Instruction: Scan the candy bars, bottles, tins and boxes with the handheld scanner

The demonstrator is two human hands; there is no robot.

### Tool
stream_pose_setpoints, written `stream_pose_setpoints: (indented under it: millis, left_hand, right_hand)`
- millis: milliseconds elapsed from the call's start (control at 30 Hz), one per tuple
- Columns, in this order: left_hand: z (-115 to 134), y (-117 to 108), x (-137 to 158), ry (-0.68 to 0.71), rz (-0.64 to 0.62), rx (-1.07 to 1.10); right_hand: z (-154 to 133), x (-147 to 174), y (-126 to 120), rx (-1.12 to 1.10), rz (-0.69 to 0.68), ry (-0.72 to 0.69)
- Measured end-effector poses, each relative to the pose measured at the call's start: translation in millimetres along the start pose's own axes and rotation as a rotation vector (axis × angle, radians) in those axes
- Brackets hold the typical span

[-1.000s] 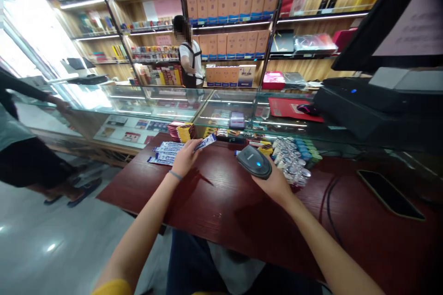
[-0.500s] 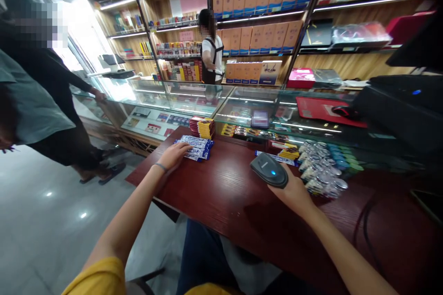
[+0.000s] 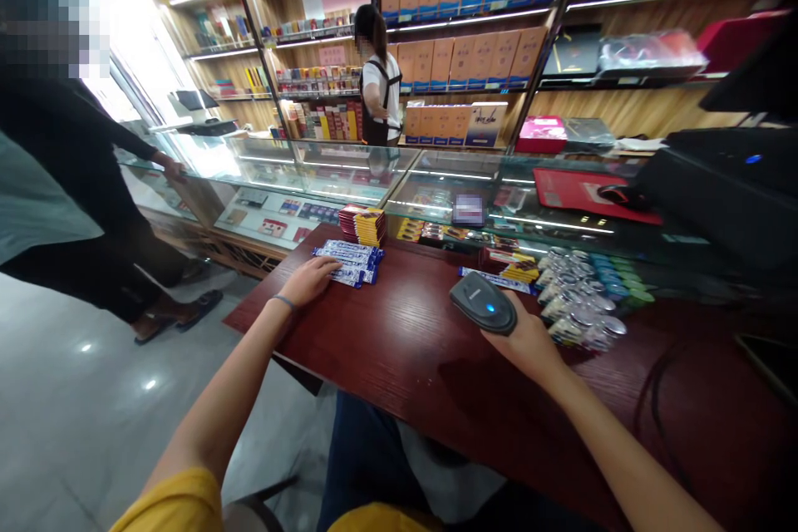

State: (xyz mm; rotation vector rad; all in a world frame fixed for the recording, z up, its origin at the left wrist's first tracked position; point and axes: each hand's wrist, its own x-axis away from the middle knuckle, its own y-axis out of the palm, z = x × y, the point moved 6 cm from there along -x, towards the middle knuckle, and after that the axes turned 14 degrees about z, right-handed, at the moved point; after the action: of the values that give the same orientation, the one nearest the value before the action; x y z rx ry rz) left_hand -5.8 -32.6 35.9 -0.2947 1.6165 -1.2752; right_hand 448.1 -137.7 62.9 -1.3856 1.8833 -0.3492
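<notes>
My right hand is wrapped round a dark barcode scanner with a blue light, held above the dark red table. My left hand lies at the left end of a pile of blue and white packets, its fingers stretched out and touching them. Behind that pile stands a stack of red and yellow packs. Just beyond the scanner lie another blue and white packet and some yellow packs. Rows of silver-lidded containers stand to the right of my right hand.
The dark red table meets a glass display counter. On it lie a red mat and a black device. One person stands behind the counter; people stand at the left. A cable crosses the table.
Both hands keep nearly the same places, the left on the packets, the right on the scanner. At the left, the people have shifted slightly leftward in view.
</notes>
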Motion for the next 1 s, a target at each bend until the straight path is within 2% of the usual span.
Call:
stream_pose_setpoints:
  millis: [167,300,467,667,867,1000]
  left_hand:
    - [9.1,-0.9,-2.2,-0.01,0.013,-0.003]
    - [34.9,1.5,-17.8,-0.007,0.089,0.016]
    - [89.3,17.2,-55.3,0.051,0.202,0.091]
    - [163.1,48.5,-107.7,0.066,0.307,0.229]
    - [236.4,84.7,-151.2,0.092,0.296,0.418]
    - [273.2,105.1,-170.6,0.089,0.279,0.492]
  right_hand:
    - [1.5,-1.3,-2.1,0.014,0.025,-0.021]
    - [0.3,-3.6,-9.5,0.01,0.069,-0.018]
    - [5.3,-11.1,-30.4,-0.026,0.149,-0.001]
    - [23.0,-22.5,-65.5,-0.053,0.273,0.014]
    - [38.9,-27.7,-97.8,-0.044,0.332,0.076]
    - [44.2,-27.4,-116.7,-0.037,0.398,0.114]
